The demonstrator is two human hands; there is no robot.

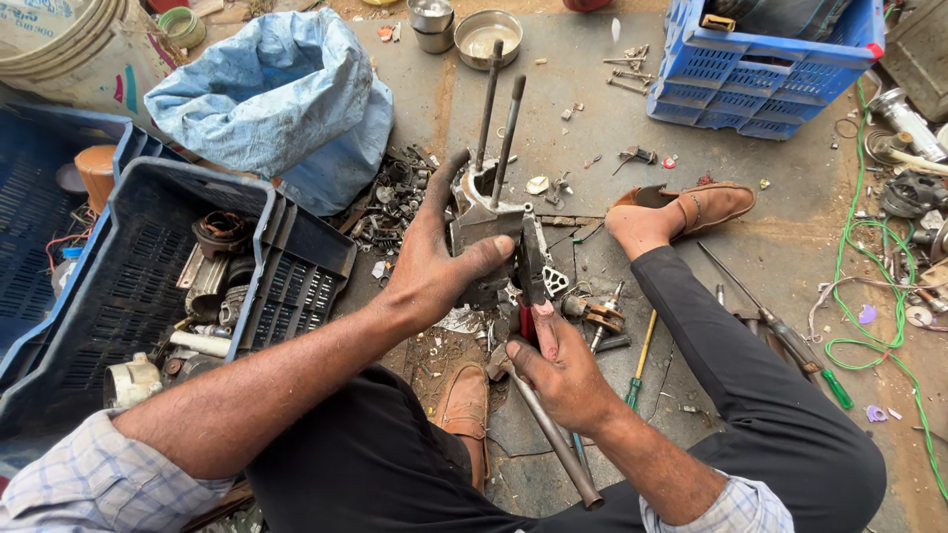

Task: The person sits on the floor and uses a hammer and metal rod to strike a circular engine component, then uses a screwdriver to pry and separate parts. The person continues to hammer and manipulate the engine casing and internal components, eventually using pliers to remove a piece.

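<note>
Left hand (434, 262) clamped around the grey metal housing (489, 247) at centre, thumb across its front face, twin rods (497, 114) rising from it toward twelve o'clock. Right hand (558, 375) clenched on a red-handled tool (528, 321) and a long steel bar (553, 439), just below the housing at six o'clock. Tool's long axis pointing up into the housing's underside; bar trailing toward five o'clock over the floor (790, 237).
</note>
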